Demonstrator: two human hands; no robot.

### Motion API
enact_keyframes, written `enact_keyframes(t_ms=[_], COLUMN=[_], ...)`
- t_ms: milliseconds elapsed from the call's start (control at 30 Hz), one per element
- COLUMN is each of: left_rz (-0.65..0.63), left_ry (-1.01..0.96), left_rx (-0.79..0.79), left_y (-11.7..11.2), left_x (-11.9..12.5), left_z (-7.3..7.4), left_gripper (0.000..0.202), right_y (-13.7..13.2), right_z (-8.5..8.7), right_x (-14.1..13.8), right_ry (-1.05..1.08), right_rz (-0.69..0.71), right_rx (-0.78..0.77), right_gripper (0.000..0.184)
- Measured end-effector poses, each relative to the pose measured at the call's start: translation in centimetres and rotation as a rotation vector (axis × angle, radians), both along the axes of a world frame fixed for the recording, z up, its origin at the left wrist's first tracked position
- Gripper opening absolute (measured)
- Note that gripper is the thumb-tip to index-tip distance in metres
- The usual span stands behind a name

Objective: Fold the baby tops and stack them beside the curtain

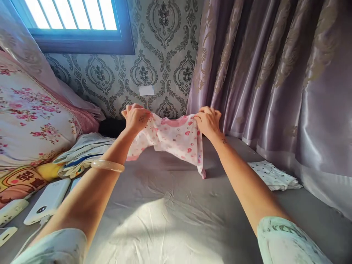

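Observation:
A small pink-and-white printed shirt (177,137) with a pink neckline hangs stretched between my hands above the grey sheet. My left hand (136,118) is closed on its left shoulder, and a pale bangle (107,165) circles that forearm. At the other shoulder, my right hand (208,121) grips the cloth with bent fingers. One sleeve droops below my left hand, its cuff pink. Under my right hand the other sleeve hangs down to a pink end close to the sheet.
Folded white printed cloth (273,175) lies at right by the purple curtain (247,73). At left are a pile of clothes (85,148), a white power bank (48,201) with a cable, and a floral pillow (35,110). A patterned wall (165,66) stands behind.

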State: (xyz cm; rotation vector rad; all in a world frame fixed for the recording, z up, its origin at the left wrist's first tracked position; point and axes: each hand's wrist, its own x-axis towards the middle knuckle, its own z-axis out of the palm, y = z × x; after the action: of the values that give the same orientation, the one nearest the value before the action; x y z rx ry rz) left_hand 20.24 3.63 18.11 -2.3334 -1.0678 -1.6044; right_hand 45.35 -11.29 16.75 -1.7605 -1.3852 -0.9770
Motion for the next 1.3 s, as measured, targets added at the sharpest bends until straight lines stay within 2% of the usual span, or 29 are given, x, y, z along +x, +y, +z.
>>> enact_keyframes(t_ms=[67,133,233,367,533,667,800,1033,1167,1300], left_rz=[0.065,0.074,0.048,0.108,0.117,0.085,0.027,0.000,0.001,-0.013], left_ry=[-0.070,-0.071,0.024,0.011,0.057,0.027,-0.033,-0.146,-0.186,-0.203], left_rx=[0.006,0.029,-0.015,-0.080,-0.179,-0.253,-0.281,-0.263,-0.134,0.027], left_y=[0.3,0.5,1.0,1.2,0.9,1.2,1.0,-0.7,-2.6,-5.8], left_x=[0.0,0.0,0.2,0.7,1.1,1.0,0.9,0.3,-1.5,-4.8], left_z=[-0.8,-1.3,-1.4,-1.0,-1.1,-1.4,-1.4,-1.5,-1.6,-0.9], left_gripper=[0.025,0.024,0.024,0.028,0.031,0.031,0.029,0.026,0.026,0.027], right_y=[-0.1,-0.1,0.2,0.8,0.9,0.7,1.1,0.5,-1.8,-5.4], right_z=[-0.2,-0.4,-0.8,-1.4,-1.4,-1.0,-0.8,-0.5,0.3,1.9], right_x=[0.0,0.2,0.6,1.0,0.5,-0.1,-0.2,-0.8,-1.7,-2.8], right_ry=[0.025,0.054,0.079,0.109,0.210,0.297,0.344,0.350,0.314,0.340], right_rz=[-0.053,-0.085,-0.079,-0.101,-0.126,-0.077,0.001,0.134,0.217,0.313], right_rx=[0.091,0.134,0.066,0.065,-0.041,-0.078,-0.039,0.048,0.071,0.020], right_gripper=[0.031,0.029,0.029,0.031,0.034,0.033,0.029,0.028,0.031,0.032])
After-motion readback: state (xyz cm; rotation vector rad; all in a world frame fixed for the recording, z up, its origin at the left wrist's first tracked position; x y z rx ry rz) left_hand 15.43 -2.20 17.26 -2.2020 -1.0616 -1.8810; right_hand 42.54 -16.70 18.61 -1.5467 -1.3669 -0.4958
